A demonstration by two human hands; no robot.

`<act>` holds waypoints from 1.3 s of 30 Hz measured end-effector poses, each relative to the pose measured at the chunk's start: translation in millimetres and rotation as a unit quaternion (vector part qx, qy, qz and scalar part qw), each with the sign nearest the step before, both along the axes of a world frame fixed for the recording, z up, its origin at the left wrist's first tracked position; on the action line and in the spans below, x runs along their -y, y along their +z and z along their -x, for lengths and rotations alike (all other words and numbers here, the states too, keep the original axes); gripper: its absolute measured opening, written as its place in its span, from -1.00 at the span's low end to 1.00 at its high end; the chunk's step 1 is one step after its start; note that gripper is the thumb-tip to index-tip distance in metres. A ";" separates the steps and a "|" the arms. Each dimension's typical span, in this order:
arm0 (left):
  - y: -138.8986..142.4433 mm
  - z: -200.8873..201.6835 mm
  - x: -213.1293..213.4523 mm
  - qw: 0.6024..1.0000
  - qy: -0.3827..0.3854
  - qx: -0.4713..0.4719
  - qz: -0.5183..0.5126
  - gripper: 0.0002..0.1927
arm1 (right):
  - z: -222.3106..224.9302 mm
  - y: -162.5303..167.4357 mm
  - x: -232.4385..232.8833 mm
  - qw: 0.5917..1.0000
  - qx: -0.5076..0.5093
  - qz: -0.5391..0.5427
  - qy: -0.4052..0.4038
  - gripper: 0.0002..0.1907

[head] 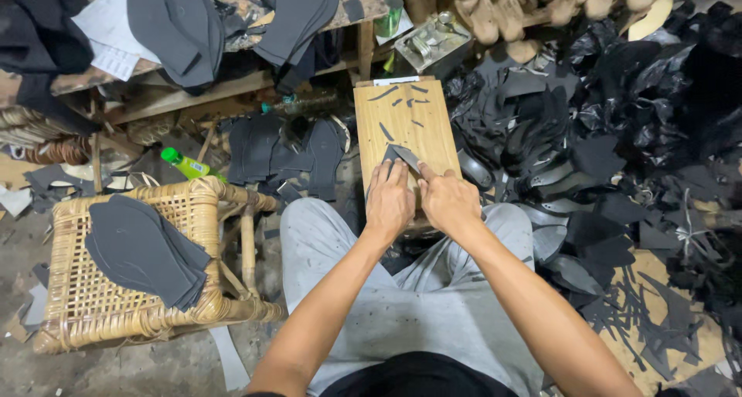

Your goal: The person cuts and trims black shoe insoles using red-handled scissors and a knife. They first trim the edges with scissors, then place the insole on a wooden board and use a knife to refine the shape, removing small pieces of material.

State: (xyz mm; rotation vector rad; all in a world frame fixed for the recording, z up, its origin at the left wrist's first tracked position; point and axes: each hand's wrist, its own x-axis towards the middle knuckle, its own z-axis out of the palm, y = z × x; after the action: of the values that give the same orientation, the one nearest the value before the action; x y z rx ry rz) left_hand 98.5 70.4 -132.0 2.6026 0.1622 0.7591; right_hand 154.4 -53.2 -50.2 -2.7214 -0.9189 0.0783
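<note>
A wooden board (410,119) leans from my lap toward the workbench, with a few thin dark offcuts lying on it. My left hand (389,200) presses a dark grey piece of sheet material (396,154) flat against the board. My right hand (447,200) sits beside it and grips a small blade or cutter (410,160) that rests on the same piece. The hands touch each other at the thumbs. What lies under the palms is hidden.
A woven rattan stool (116,304) at my left carries a stack of dark insole-shaped cutouts (143,250). A green bottle (185,165) lies behind it. Heaps of black scraps (618,149) fill the right side. A cluttered wooden workbench (193,95) stands ahead.
</note>
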 end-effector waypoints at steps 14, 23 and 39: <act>13.9 4.9 0.6 1.000 -0.017 0.022 0.011 -0.32 | -10.6 13.0 -42.4 0.998 0.026 -0.003 -0.059 -0.62; 5.4 5.9 5.4 1.000 0.012 -0.011 -0.024 -0.35 | -14.3 5.8 5.6 0.998 -0.048 -0.001 -0.027 -0.57; -8.9 2.7 4.2 1.000 0.010 -0.028 -0.009 -0.43 | -0.2 -20.6 1.6 0.999 0.045 0.001 0.009 -0.56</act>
State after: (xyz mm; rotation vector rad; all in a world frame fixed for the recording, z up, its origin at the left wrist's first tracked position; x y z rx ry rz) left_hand 95.8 66.2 -140.8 2.6440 0.1980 0.6977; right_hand 154.6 -54.9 -70.8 -2.7382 -0.9676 -0.0400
